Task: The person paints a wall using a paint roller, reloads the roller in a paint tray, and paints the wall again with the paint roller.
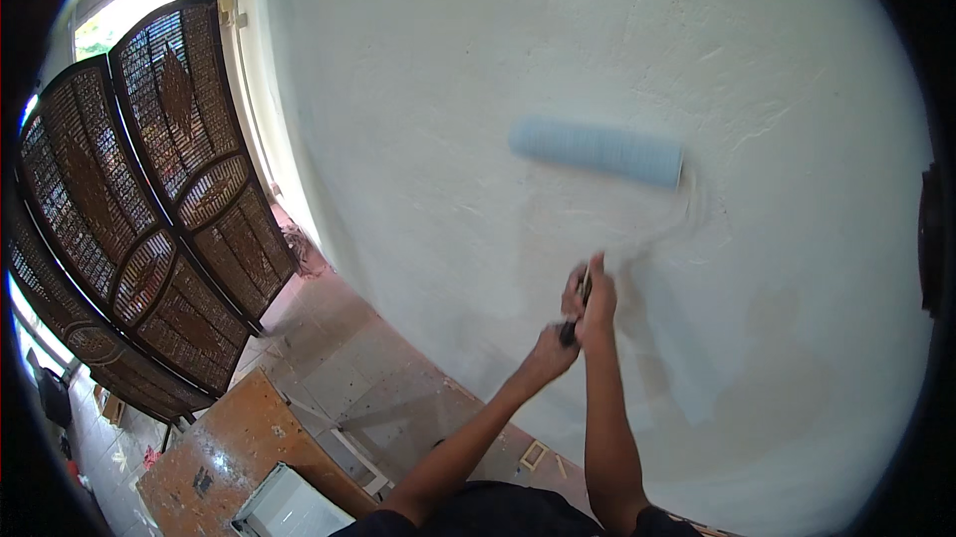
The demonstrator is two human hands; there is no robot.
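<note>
A paint roller with a light blue cover (597,152) lies against the pale wall (418,89), tilted slightly down to the right. Its wire frame bends from the cover's right end back to a black handle (567,333). My right hand (597,302) grips the upper part of that handle, the thumb pointing up. Just below and to the left, my left hand (554,352) is closed around the handle's lower end. The cover and frame look blurred. Both hands cast shadows on the wall.
A dark wooden folding screen (160,201) stands at left. A stained wooden table (224,432) bears a paint tray (287,507) at lower left. Near the wall's foot, a small wooden frame (533,455) lies on the tiled floor (351,365). A dark object (930,238) is at the right rim.
</note>
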